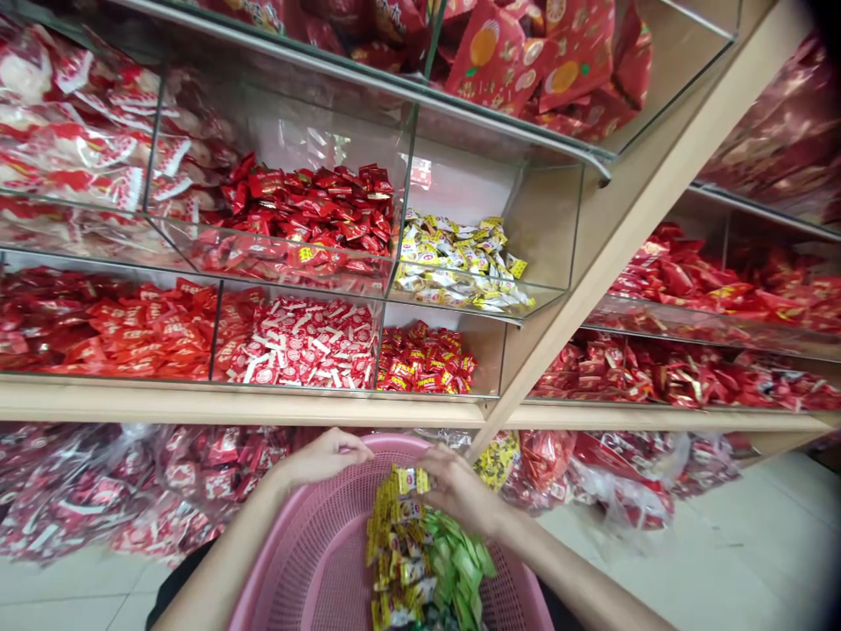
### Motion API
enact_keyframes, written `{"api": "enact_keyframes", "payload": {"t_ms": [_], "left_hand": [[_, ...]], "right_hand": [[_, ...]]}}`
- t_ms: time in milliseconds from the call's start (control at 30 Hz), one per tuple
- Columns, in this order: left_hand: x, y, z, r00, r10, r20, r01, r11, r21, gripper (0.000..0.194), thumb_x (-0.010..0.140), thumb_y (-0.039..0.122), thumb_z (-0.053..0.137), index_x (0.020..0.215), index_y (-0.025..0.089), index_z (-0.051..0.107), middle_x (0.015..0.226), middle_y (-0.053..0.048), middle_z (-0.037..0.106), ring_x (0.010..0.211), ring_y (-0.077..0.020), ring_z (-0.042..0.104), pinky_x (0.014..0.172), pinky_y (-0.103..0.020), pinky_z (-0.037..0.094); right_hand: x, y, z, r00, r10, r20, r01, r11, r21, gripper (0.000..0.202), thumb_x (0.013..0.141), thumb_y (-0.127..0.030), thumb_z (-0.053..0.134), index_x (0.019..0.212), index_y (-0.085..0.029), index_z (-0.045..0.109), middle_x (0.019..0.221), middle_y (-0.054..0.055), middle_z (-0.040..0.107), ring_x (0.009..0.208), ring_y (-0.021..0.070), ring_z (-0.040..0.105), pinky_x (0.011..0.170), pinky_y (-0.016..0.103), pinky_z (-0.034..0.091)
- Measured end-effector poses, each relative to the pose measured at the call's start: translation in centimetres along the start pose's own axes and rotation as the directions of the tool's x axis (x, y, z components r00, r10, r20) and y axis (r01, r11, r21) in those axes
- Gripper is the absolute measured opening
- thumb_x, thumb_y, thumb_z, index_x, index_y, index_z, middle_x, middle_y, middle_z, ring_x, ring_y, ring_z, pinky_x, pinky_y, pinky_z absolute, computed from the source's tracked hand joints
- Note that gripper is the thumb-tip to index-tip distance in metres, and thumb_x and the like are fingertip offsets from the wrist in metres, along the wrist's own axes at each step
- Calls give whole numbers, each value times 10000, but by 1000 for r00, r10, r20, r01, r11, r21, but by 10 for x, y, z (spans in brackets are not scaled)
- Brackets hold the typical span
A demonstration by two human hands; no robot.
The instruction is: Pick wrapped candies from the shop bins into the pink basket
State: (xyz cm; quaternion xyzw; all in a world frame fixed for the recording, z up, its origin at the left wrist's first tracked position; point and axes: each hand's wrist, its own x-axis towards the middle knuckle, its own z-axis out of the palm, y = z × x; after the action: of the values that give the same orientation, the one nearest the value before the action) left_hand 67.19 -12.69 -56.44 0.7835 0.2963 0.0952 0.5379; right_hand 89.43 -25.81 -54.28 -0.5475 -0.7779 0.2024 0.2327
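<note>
A pink plastic basket (315, 535) stands low in front of me, under the shelf's front edge. Inside lie yellow-and-white wrapped candies (398, 561) in a row, with green wrapped candies (456, 565) to their right. My right hand (453, 486) is over the basket's far right side, its fingers closed on a yellow candy packet (411, 480) at the top of the row. Near the far left rim, my left hand (332, 457) is closed, fingers curled towards the thumb, and nothing shows in it.
Ahead, clear bins hold red candies (321, 206), yellow-and-white candies (460, 254), and red-and-white candies (308, 342). A slanting wooden post (611, 219) divides the shelves. Bagged candies (85, 499) lie beneath the wooden ledge (250, 403), left and right of the basket.
</note>
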Motion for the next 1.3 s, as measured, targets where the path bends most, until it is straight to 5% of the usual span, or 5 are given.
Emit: {"api": "enact_keyframes", "payload": {"t_ms": [467,800,1100,1300], "left_hand": [[-2,-2,-1,1000,18,-18,-17,999,40,423,776,500,566,938,145,729,924,-61,737,831,-183,630,766,-262,449],[0,-6,-1,1000,2,-17,-2,1000,1,430,765,498,583,950,138,727,979,-76,729,899,-203,633,822,-288,452],[-1,-5,-1,1000,7,-14,-7,1000,16,422,772,500,573,947,149,728,944,-63,735,874,-192,632,796,-274,452],[0,-10,-1,999,30,-19,-29,998,50,406,794,466,555,942,131,730,935,-71,734,844,-197,632,766,-269,450]], "right_hand": [[2,31,44,996,80,-28,-80,997,4,231,813,-301,607,1023,-221,659,998,51,656,950,221,579,868,330,430],[3,27,40,992,96,-79,-93,995,44,272,816,-286,614,1084,-244,634,979,39,563,933,186,542,823,278,443],[19,18,27,987,137,-82,-157,927,-341,306,805,-227,621,1106,-279,616,990,41,597,951,237,514,809,346,410],[21,7,35,990,135,-40,-140,901,-411,281,834,-190,576,1114,-214,588,1062,74,616,1020,247,519,874,368,413]]}}
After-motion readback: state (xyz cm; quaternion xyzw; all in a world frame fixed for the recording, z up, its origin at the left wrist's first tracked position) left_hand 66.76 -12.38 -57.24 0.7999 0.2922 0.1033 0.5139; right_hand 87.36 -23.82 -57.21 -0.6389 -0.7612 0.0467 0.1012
